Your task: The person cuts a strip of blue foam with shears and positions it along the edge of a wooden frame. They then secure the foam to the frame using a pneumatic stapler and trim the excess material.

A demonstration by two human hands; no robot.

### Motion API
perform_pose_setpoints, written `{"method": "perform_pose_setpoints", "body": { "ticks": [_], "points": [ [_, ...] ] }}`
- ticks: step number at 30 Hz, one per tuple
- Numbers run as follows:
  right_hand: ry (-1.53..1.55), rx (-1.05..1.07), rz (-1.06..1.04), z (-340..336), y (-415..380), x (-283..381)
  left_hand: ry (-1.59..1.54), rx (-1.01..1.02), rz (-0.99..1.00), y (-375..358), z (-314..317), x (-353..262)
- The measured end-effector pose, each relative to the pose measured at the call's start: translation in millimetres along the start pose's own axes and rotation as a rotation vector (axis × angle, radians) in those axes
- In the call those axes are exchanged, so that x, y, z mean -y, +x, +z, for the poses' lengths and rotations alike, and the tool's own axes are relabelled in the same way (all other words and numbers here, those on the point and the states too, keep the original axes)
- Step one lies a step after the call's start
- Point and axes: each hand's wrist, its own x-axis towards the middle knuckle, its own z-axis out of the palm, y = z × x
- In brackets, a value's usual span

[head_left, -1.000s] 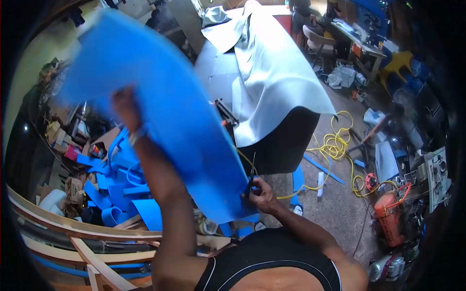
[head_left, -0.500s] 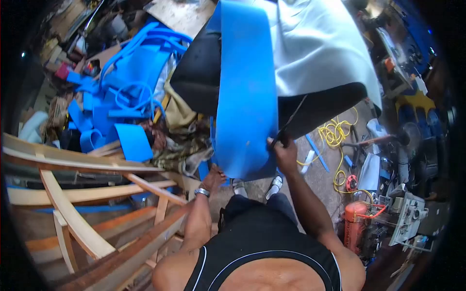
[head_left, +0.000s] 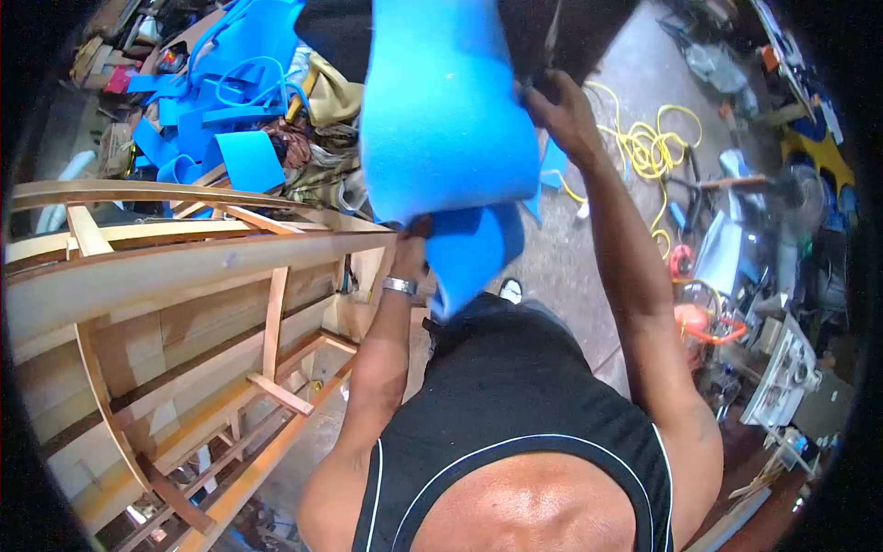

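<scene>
A long blue foam strip [head_left: 446, 120] hangs in front of me. Its lower end [head_left: 469, 248] folds under and dangles over my lap. My left hand [head_left: 414, 248], with a metal watch on its wrist, is closed on the strip's lower left edge; its fingers are partly hidden. On the right side, my right hand [head_left: 563, 115] is closed around a long, thin-bladed tool [head_left: 553, 37] with a dark handle, beside the strip's right edge. Whether it is a knife or scissors does not show. Dark material [head_left: 589, 28] hangs behind the tool.
A wooden frame [head_left: 184, 267] stands close on my left. Blue foam scraps [head_left: 198, 120] and crumpled cloth [head_left: 331, 97] are piled beyond it. A yellow hose [head_left: 644, 152] lies coiled on the floor [head_left: 570, 267] at right, near a red tank [head_left: 694, 322] and assorted equipment.
The strip's lower end has come up and folded, with my left hand raised on it. My right hand has moved up in view with the tool. My view has shifted, showing more wooden frame.
</scene>
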Motion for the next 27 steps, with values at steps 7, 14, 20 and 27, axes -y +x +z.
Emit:
{"method": "perform_pose_setpoints", "body": {
  "ticks": [7,14,20,27],
  "points": [
    [0.457,0.347,0.448,-90.0,-187.1,-139.0,-0.223,0.211,-0.239,-36.5,43.4,-3.1],
    [0.427,0.274,0.299,-56.9,-253.1,-142.0,-0.156,0.428,-0.274,-7.0,30.1,22.2],
    [0.970,0.021,0.428,-23.3,-279.6,-123.0,-0.423,0.658,-0.070,-135.8,80.3,-35.4],
    [1.002,-0.011,0.380,28.5,-314.3,-113.8,0.781,0.560,0.566,-237.9,20.3,-58.6]
  ]
}}
